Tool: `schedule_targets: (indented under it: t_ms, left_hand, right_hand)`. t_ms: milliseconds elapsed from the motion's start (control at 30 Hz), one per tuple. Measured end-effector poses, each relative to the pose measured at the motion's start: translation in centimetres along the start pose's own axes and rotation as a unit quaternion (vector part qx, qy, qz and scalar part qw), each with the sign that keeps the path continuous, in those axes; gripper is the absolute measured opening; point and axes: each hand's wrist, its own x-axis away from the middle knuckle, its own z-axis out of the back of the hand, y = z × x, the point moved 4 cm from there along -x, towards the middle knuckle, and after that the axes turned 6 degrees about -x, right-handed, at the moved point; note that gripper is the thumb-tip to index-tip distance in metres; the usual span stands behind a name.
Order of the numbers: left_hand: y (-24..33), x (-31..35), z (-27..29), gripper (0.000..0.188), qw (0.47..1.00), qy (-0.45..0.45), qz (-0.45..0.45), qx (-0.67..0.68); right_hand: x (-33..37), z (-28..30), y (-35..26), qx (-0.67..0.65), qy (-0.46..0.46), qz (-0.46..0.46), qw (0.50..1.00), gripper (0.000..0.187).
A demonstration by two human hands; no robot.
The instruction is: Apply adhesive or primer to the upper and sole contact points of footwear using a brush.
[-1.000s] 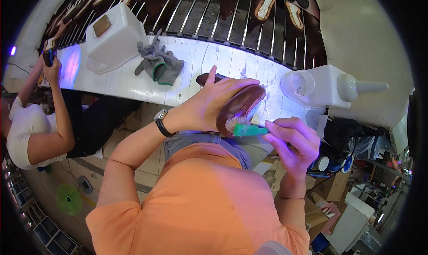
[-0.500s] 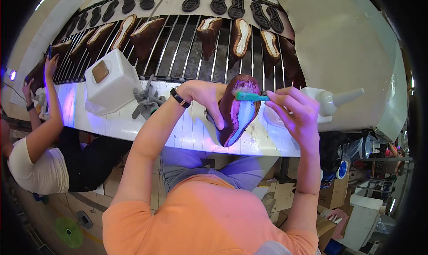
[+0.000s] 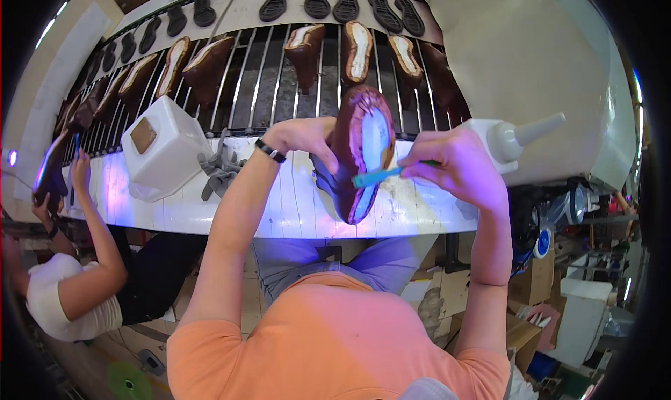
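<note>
My left hand (image 3: 307, 136) grips a brown leather shoe upper (image 3: 347, 131) above the near edge of the white bench. Its sole side, with a pale strip down the middle, faces up and towards my right. In my right hand (image 3: 458, 164) is a green toothbrush (image 3: 377, 176), its head against the lower part of that sole side, near the brown rim. The fingers of my left hand are partly hidden behind the upper. A white squeeze bottle (image 3: 504, 141) with a long spout is just beyond my right hand.
Several brown uppers (image 3: 356, 54) rest on a metal roller rack, with black soles (image 3: 317, 0) behind. A white plastic container (image 3: 166, 145) and grey gloves (image 3: 220, 173) lie on the bench (image 3: 279, 208). To the left, a co-worker (image 3: 84, 288) holds another upper.
My right hand has drawn the toothbrush from the upper end of the sole side down towards the lower end. The shoe upper has turned more upright. The co-worker's hands have moved lower.
</note>
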Motion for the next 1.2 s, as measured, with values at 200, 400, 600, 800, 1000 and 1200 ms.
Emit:
schedule_targets:
  t_ms: [200,400,600,800,1000,1200]
  left_hand:
    - [-2.8,1.4,-2.3,0.044,0.928,0.37,0.007,-0.053]
    - [-7.6,2.5,-4.9,0.048,0.858,0.497,0.106,-0.071]
    - [-3.7,4.2,-12.8,0.081,0.761,0.517,0.156,-0.359]
    - [-5.5,3.3,-17.5,0.125,0.655,0.374,0.278,-0.595]
    - [-3.5,5.0,-16.6,0.122,0.76,0.453,0.192,-0.423]
    - [-3.0,5.7,-20.2,0.121,0.877,0.477,0.025,-0.044]
  right_hand:
    - [8.1,-3.2,8.1,-0.245,0.291,-0.227,0.897,0.019]
    - [12.9,-10.6,12.6,-0.024,0.351,-0.402,0.845,0.015]
    - [11.1,-11.6,14.0,0.155,0.291,-0.454,0.828,0.017]
    - [12.4,-11.7,15.6,0.059,0.253,-0.456,0.851,0.017]
    - [14.7,-14.7,18.2,-0.375,0.432,-0.348,0.743,0.018]
    - [10.0,-13.7,14.0,-0.5,0.365,-0.242,0.748,0.013]
